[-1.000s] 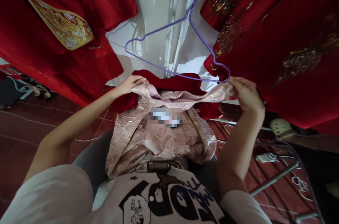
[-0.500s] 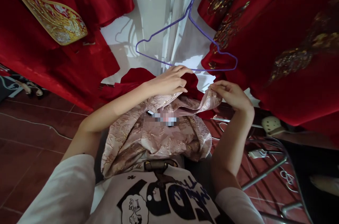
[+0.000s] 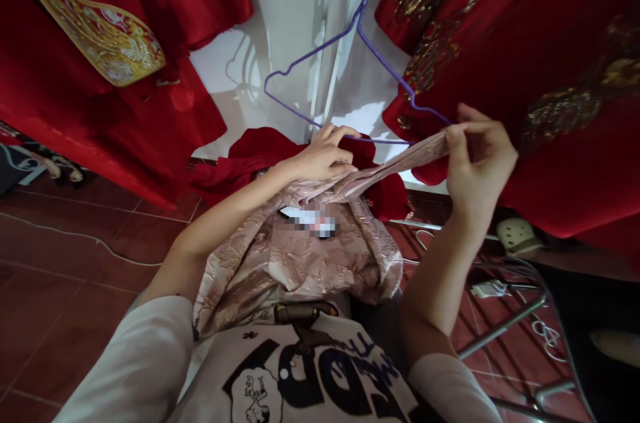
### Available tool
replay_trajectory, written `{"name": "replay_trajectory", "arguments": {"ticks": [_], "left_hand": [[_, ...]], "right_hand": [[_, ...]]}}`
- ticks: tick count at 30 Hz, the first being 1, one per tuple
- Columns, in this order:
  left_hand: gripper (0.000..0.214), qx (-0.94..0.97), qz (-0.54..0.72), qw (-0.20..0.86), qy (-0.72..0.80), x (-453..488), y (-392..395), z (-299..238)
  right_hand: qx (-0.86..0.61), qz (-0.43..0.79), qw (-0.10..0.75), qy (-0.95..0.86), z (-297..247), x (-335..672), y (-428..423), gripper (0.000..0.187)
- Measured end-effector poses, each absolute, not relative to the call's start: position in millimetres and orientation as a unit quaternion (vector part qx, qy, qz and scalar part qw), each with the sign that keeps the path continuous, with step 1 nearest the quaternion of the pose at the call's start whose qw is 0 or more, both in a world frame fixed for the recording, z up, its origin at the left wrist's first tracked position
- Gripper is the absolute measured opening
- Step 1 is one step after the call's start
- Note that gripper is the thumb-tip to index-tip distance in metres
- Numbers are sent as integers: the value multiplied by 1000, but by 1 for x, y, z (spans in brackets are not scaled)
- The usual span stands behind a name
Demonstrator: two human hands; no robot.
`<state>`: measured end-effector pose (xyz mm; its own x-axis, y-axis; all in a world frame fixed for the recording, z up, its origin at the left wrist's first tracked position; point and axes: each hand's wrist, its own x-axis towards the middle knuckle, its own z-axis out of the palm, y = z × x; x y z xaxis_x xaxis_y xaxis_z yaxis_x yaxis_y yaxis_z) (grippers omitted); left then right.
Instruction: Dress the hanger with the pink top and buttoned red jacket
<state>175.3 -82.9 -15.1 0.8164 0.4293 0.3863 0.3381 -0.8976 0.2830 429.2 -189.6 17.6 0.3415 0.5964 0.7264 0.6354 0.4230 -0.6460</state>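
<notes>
A pink brocade garment [image 3: 320, 260] with gold-toned pattern lies across my lap. My right hand [image 3: 480, 160], raised at the right, pinches a folded strip of it between thumb and fingers, near the right end of a purple hanger [image 3: 287, 105]. The strip runs taut down to my left hand [image 3: 327, 155]. That hand is closed on the cloth, its fingers beside the hanger's lower bar; whether they touch the bar I cannot tell. A flat, phone-like object [image 3: 290, 212], partly blurred out, rests on the garment below the strip.
Red garments with gold decoration hang at left [image 3: 200, 3] and right [image 3: 480, 76]. Red cloth [image 3: 263, 143] sits beyond my lap. On the right are a metal-framed chair [image 3: 505, 326], white cables [image 3: 545, 336] and a pale clog [image 3: 517, 234]. Red tiles [image 3: 65, 296] cover the floor.
My right hand has moved up and to the right, pulling the strip of garment taut. My left hand has shifted only slightly. The hanger has swung a little to the right.
</notes>
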Motion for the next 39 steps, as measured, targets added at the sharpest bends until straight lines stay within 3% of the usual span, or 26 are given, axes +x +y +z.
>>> {"name": "replay_trajectory", "arguments": {"ticks": [4,9,23,28,35,39], "left_hand": [[26,942,234,133,199,167,-89,-11],[24,941,234,141,200,163,-95,-9],[25,953,202,118,193,158,-102,-1],[21,953,201,137,180,161,-101,4],[16,943,228,159,181,173,-97,-3],[13,936,251,159,187,182,-101,-11]], "right_hand": [[-601,-94,589,-532,6,453,-180,5],[-658,-126,564,-483,-12,486,-171,13],[-589,-153,606,-512,-35,511,-148,8],[-580,-132,618,-514,-14,474,-139,7],[-558,-124,550,-609,35,418,-106,10],[-562,-110,578,-581,31,406,-100,15]]}}
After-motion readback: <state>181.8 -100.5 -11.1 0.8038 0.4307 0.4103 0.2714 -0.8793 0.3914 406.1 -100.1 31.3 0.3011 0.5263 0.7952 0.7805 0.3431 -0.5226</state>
